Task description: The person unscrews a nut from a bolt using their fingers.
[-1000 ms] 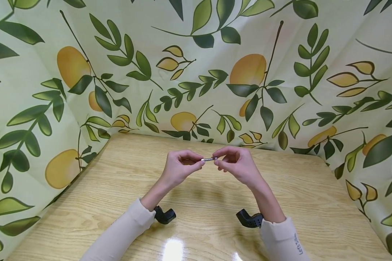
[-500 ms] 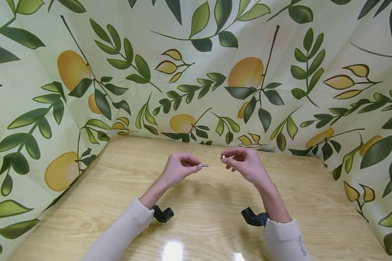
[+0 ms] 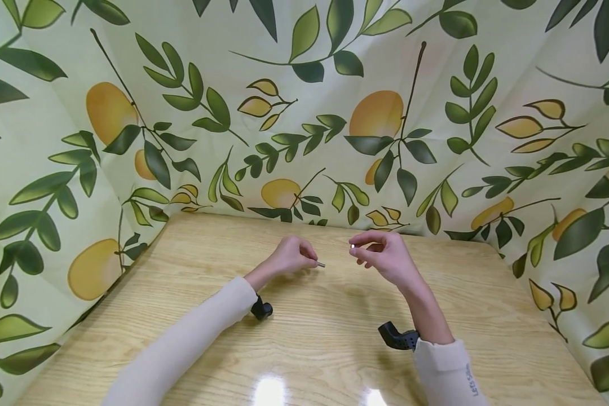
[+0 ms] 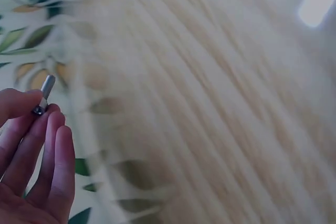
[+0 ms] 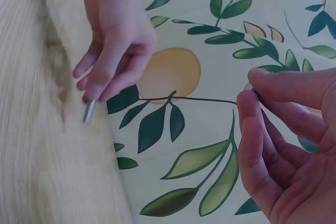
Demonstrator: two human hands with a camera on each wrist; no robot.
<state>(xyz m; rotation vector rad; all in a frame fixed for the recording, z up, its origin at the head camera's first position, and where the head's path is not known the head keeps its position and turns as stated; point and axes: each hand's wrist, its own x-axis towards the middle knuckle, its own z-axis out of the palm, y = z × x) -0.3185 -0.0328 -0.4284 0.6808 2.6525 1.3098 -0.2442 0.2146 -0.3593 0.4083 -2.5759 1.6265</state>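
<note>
My left hand [image 3: 293, 256] pinches a small silver bolt [image 3: 321, 264] between thumb and fingertips, low over the table. In the left wrist view the shank of the bolt [image 4: 48, 84] points up and away, while fingers partly cover its head. My right hand [image 3: 388, 258] pinches a tiny shiny metal piece that looks like a nut [image 3: 352, 246], a little higher and to the right. Fingertips hide most of the nut [image 5: 250, 86] in the right wrist view. A gap separates the bolt from the nut.
A light wood-grain table [image 3: 304, 349] lies under both hands. Behind and beside it hangs a cloth [image 3: 304, 84] printed with leaves and fruit. Black camera mounts sit at the left wrist [image 3: 261, 309] and right wrist [image 3: 398, 336].
One second ago both hands held the bolt and nut together end to end. They have come apart; the right hand moved right with the nut, and the left hand lowered and turned the bolt.
</note>
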